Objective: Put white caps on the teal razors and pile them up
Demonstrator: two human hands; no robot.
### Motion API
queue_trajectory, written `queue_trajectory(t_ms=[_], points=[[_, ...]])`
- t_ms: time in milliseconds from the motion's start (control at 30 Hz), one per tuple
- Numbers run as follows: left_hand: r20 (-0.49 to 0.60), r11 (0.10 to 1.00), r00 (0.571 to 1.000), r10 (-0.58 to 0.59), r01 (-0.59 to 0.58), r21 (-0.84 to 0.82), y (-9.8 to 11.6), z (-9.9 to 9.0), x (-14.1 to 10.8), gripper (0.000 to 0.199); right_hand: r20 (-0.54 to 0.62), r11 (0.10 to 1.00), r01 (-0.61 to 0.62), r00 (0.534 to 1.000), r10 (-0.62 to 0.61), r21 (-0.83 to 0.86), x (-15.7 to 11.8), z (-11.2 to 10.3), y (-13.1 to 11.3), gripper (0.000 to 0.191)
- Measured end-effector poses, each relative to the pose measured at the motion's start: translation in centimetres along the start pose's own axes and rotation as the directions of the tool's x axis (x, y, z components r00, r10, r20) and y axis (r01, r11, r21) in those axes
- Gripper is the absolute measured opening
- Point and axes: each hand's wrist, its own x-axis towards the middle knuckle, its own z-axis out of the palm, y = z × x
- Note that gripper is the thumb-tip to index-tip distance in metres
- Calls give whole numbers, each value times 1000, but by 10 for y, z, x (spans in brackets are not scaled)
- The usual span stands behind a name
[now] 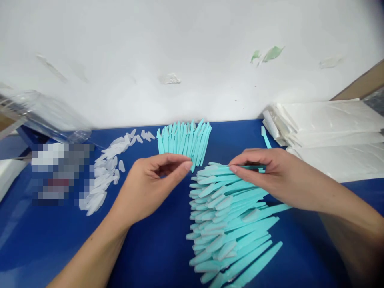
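Note:
My right hand pinches a turquoise eyebrow razor between thumb and fingertips, just over the far end of a large pile. That pile of eyebrow razors lies in front of me, blades to the left under pale translucent caps. My left hand is closed in a pinch near the middle; whatever its fingertips hold, if anything, is hidden. Just beyond them lies a smaller row of turquoise razors, handles toward me. Loose translucent blade caps are scattered left of my left hand.
Stacked white packets stand at the right, with a single razor beside them. A clear plastic bag is at the back left, near a blurred-out object. A white wall rises behind the blue table.

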Motion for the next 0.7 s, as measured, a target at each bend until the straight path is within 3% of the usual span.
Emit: queue_trajectory(t_ms=[200,400,500,567,633,700], points=[[-183,996,983,-10,27,90,-5,-21,11,32,113,993,-28,993,41,-115,1,-10,12,34],[-185,996,983,12,6,92,-6,-26,12,24,191,992,-71,977,89,-100,-1,-13,18,36],[-225,994,974,36,-12,104,-5,-33,14,25,135,996,-53,989,63,-76,3,-17,17,36],[-268,995,962,42,-17,94,-1,-41,14,27,32,992,-89,995,92,-95,13,-19,11,37],[-310,994,950,37,-5,105,5,-50,13,30,-91,975,-168,984,155,-149,30,-17,0,39],[-332,985,943,34,24,168,11,-60,9,34,-140,957,-210,973,184,-201,53,-10,-11,40]])
